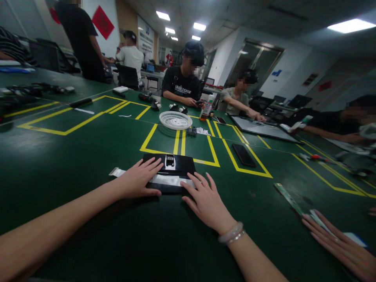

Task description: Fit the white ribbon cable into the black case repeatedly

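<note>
A flat black panel (181, 161) lies on the green table in front of me, with a small metal-framed part (170, 161) set in its upper middle. Across its lower half runs a whitish strip (166, 179), whose loose end (116, 172) sticks out past the panel's left side. My left hand (142, 178) rests flat over the panel's left part, fingers stretched out. On the right end of the strip and panel lie the spread fingers of my right hand (204, 197); bracelets circle that wrist. Both palms hide parts of the panel's edges.
Beyond the panel are a white plastic basket (175, 120), a bottle (206, 107) and a black phone (243, 155). Yellow tape outlines mark the green table (88, 168). At right, another person's hand (337, 243) is near a patterned strip (289, 198). Several people sit or stand around.
</note>
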{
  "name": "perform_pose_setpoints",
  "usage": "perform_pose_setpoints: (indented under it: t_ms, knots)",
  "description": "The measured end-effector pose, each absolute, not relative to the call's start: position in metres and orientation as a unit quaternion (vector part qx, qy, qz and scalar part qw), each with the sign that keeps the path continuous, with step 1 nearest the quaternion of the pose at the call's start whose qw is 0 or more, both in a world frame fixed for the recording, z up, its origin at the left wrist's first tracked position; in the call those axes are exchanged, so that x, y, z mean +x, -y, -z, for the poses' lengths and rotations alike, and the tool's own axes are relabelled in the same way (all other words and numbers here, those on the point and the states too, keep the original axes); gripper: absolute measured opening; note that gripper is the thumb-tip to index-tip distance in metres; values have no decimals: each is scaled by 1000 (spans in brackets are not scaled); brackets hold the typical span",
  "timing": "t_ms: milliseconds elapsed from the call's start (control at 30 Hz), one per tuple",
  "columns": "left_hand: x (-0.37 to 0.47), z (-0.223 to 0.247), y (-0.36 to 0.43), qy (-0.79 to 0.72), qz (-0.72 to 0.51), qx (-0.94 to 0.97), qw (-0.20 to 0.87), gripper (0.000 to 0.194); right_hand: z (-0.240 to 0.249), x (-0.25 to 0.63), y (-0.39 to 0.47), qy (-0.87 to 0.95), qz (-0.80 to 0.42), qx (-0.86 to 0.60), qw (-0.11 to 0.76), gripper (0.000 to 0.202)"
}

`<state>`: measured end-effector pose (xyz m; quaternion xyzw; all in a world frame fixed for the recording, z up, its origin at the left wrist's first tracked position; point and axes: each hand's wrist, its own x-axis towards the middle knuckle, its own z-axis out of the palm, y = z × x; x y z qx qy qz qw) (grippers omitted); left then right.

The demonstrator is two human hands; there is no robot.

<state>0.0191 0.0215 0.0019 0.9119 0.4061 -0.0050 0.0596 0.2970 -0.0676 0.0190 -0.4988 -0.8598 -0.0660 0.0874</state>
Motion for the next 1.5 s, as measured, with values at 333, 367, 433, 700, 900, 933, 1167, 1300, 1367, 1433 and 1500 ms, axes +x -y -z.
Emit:
perform_pose_setpoints:
  t_ms: [333, 367, 433, 700, 900, 933, 1167, 1300, 1367, 1433, 1500]
  knots:
    - [20, -1, -19, -402, -21, 914, 51, 90, -27, 301, 70, 851, 82, -504, 122, 45]
    - [20, -1, -19, -405, -20, 913, 52, 90, -27, 301, 70, 849, 80, -507, 121, 44]
    - [20, -2, -18, -405, -20, 912, 53, 89, -27, 302, 69, 847, 77, -512, 117, 42]
    - [20, -7, -18, -382, -12, 922, 53, 89, -29, 302, 69, 842, 80, -519, 128, 36]
    - [22, -7, -3, -342, -9, 938, 62, 92, -32, 301, 69, 821, 98, -529, 191, 33]
    - [23, -8, -1, -338, -7, 939, 63, 92, -33, 302, 68, 817, 104, -530, 199, 32]
    - [28, -7, 2, -370, 3, 927, 62, 99, -32, 305, 68, 810, 119, -517, 249, 28]
    - [27, -8, -5, -405, 0, 912, 59, 97, -30, 305, 67, 817, 111, -512, 240, 28]
    - [22, -11, -12, -433, 5, 900, 57, 96, -30, 305, 67, 820, 109, -509, 237, 28]
    - [15, -13, -22, -467, 14, 882, 54, 96, -30, 305, 67, 822, 107, -505, 241, 27]
    - [4, -14, -34, -504, 20, 862, 51, 95, -30, 306, 67, 822, 103, -502, 248, 27]
